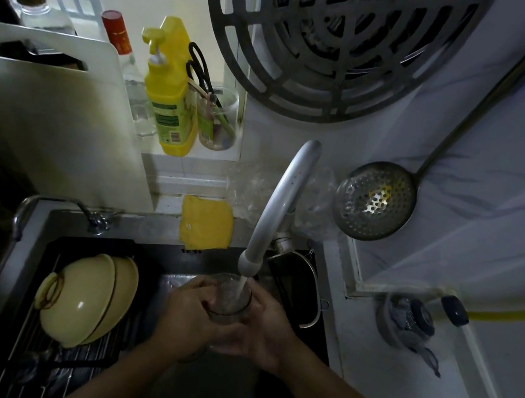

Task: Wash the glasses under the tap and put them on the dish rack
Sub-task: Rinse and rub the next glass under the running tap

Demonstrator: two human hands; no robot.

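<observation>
While the water runs from the tap (279,201) straight into the glass (230,297), I see that both hands are closed around it over the sink (177,285). My left hand (189,315) wraps the left side and the bottom, with the fingers curled on the wall, and my right hand (266,331) holds the right side in the same way, so no hand is free at this moment. The glass stands nearly upright, its long axis almost vertical with the mouth up, directly under the spout.

For the coming move, what matters is the direction of the dish rack (62,349): it lies to the left of the glass, just beside the sink basin, and so the left hand is the nearer one. I judge that the left hand should carry the glass there, after tipping the water out. The rack already holds two cream bowls (88,298) upside down in its far part (the free bars seem to be in the near part, but it is dark there).

About writing: the yellow detergent bottle (171,93) on the ledge has a green label, but the words are too small to read. The red-capped bottle (121,36) also shows some marks which I cannot read.
</observation>
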